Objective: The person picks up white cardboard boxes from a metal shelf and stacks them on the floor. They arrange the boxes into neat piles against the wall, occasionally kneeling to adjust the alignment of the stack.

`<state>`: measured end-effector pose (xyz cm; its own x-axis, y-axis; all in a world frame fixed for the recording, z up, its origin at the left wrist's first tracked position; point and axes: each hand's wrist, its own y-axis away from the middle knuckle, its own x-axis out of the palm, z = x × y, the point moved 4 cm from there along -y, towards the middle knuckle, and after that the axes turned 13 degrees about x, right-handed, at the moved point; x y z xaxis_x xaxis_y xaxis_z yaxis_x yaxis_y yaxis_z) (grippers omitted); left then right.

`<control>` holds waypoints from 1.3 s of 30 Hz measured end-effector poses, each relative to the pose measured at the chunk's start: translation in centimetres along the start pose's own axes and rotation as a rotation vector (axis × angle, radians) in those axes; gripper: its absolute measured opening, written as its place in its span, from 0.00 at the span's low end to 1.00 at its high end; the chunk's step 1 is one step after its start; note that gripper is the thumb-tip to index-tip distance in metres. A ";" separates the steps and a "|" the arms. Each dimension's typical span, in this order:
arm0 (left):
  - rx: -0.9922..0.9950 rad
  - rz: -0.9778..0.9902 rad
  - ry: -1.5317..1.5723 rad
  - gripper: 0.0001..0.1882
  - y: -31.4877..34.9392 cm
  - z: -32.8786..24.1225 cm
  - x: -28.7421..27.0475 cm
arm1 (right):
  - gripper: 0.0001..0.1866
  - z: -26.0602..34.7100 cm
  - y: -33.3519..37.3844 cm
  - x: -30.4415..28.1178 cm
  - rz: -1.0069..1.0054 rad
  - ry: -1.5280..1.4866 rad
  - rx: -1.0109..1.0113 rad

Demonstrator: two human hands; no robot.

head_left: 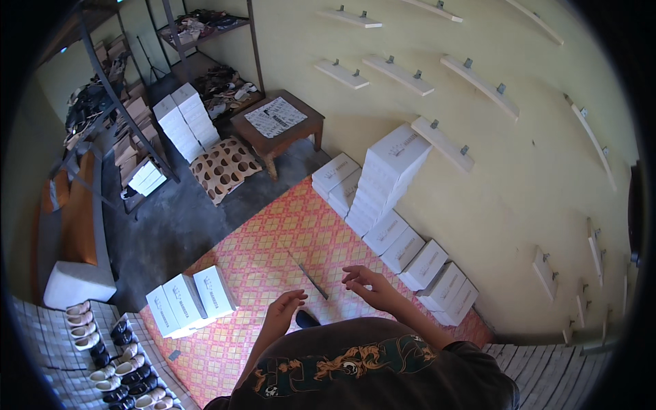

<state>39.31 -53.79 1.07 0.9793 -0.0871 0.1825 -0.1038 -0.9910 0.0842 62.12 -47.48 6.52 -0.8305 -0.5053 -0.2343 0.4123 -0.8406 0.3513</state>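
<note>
My left hand (285, 305) hovers in front of my body, its fingers loosely bent and apart, with nothing visible in it. Higher and further right, my right hand (367, 285) is also empty, its fingers half curled and spread. Between the two hands, a long thin dark strip (313, 281) lies on the pink and yellow patterned mat (273, 236); its exact kind is unclear. Below it shows the tip of a dark shoe (307, 319). White shoe boxes (183, 299) sit in a small group left of my left hand.
A row of white boxes (404, 247) with a tall stack (386, 179) lines the right wall, under small wooden shelves (482, 85). Shoes (130, 369) stand on a bench at lower left. Farther off are a wooden table (277, 126), a spotted cushion (224, 166) and a sofa (78, 219).
</note>
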 end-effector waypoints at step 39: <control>-0.304 0.601 -0.218 0.23 -52.3 3.0 10.5 | 0.40 -17.8 -28.1 -27.7 -0.825 -0.946 0.737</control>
<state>55.58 -3.17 -4.38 0.7462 -0.6601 0.0857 -0.6503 -0.6955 0.3055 80.17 -13.34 -13.00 -0.7828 0.6217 -0.0256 -0.3349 -0.3864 0.8594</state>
